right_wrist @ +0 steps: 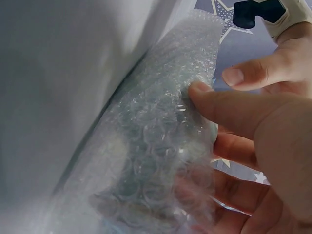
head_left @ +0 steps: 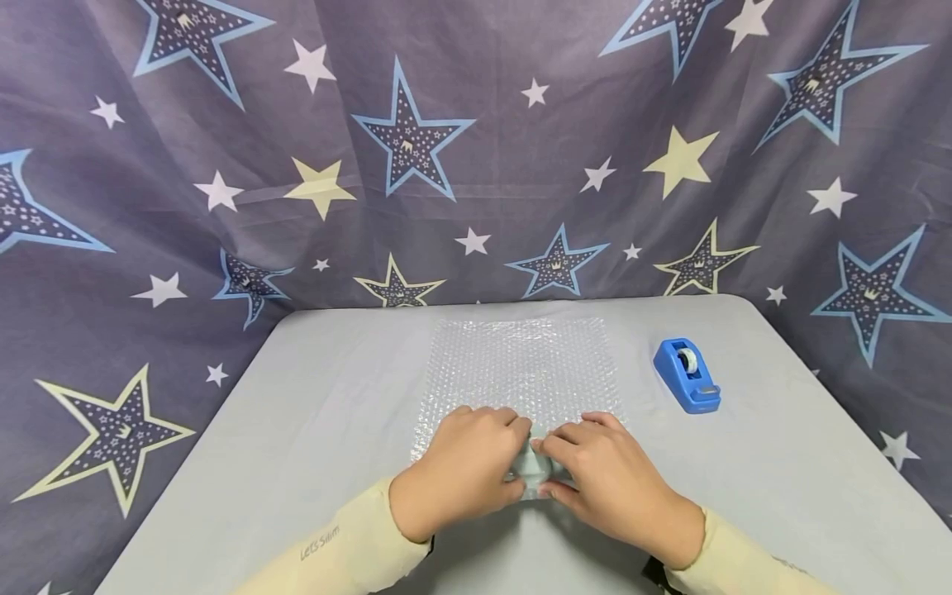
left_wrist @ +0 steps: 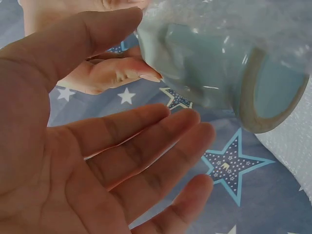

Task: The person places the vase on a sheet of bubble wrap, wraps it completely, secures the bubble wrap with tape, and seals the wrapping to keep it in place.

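A pale blue-green glazed ceramic vessel [head_left: 531, 464] lies between my hands at the near end of a bubble wrap sheet [head_left: 521, 364]. In the left wrist view, part of the wrap covers the vessel [left_wrist: 200, 63], and its bare unglazed foot ring faces right. My left hand [head_left: 468, 454] is beside it, fingers extended below the vessel and thumb tip close to the wrapped edge. With thumb in front and fingers behind, my right hand [right_wrist: 263, 131] pinches the bubble wrap [right_wrist: 151, 136] over the vessel. The head view hides much of the vessel behind the hands.
A blue tape dispenser [head_left: 687, 376] holding a roll of tape stands on the right of the pale-covered table [head_left: 335, 388]. Behind the table hangs a dark star-patterned cloth [head_left: 483, 157]. The rest of the bubble wrap lies flat toward the table's back edge.
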`<state>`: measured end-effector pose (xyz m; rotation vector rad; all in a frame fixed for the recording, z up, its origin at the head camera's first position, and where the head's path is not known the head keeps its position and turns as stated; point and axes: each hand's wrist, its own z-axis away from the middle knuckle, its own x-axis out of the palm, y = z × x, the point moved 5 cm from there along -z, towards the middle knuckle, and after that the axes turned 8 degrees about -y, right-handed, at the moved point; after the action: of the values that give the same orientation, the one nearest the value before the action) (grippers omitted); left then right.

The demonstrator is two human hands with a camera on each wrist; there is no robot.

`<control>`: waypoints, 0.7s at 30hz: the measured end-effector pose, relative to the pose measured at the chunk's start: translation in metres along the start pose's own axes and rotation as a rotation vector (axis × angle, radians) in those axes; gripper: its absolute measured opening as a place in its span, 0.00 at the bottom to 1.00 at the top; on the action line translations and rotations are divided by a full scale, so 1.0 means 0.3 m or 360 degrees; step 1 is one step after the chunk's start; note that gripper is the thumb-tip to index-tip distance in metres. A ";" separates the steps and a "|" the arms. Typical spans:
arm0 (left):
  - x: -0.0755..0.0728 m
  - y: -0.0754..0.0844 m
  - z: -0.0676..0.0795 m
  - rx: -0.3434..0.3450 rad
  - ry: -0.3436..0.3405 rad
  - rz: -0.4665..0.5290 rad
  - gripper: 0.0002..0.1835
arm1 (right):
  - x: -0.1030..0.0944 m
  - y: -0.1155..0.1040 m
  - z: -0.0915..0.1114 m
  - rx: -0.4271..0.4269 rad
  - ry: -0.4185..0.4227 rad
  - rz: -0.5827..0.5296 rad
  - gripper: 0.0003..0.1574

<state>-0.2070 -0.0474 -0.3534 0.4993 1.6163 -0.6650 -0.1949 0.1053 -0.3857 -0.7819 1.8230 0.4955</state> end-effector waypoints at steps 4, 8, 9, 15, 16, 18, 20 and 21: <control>-0.003 0.000 0.007 -0.0009 0.0068 -0.0019 0.24 | 0.000 0.002 -0.003 0.0005 -0.0016 -0.0003 0.31; -0.001 -0.007 0.011 -0.0037 0.0092 -0.0017 0.25 | -0.001 0.003 -0.009 0.0013 -0.0031 -0.0013 0.31; 0.001 -0.009 0.011 -0.0046 0.0089 -0.0015 0.25 | -0.001 0.003 -0.011 0.0014 -0.0035 -0.0015 0.31; 0.006 -0.018 0.012 -0.0063 0.0084 0.0010 0.26 | -0.003 0.009 -0.016 0.0013 -0.0032 -0.0018 0.31; 0.006 -0.019 0.011 -0.0063 0.0089 0.0014 0.25 | -0.003 0.010 -0.016 0.0010 -0.0027 -0.0018 0.31; 0.005 -0.020 0.011 -0.0063 0.0099 0.0020 0.24 | -0.003 0.013 -0.017 0.0009 -0.0023 -0.0018 0.31; 0.004 -0.021 0.010 -0.0064 0.0106 0.0027 0.24 | -0.002 0.017 -0.019 0.0007 -0.0020 -0.0019 0.32; 0.003 -0.021 0.009 -0.0065 0.0110 0.0029 0.23 | -0.001 0.020 -0.020 0.0008 -0.0021 -0.0018 0.32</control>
<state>-0.2094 -0.0540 -0.3537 0.5111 1.6850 -0.6059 -0.2029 0.1057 -0.3832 -0.7834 1.8060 0.4879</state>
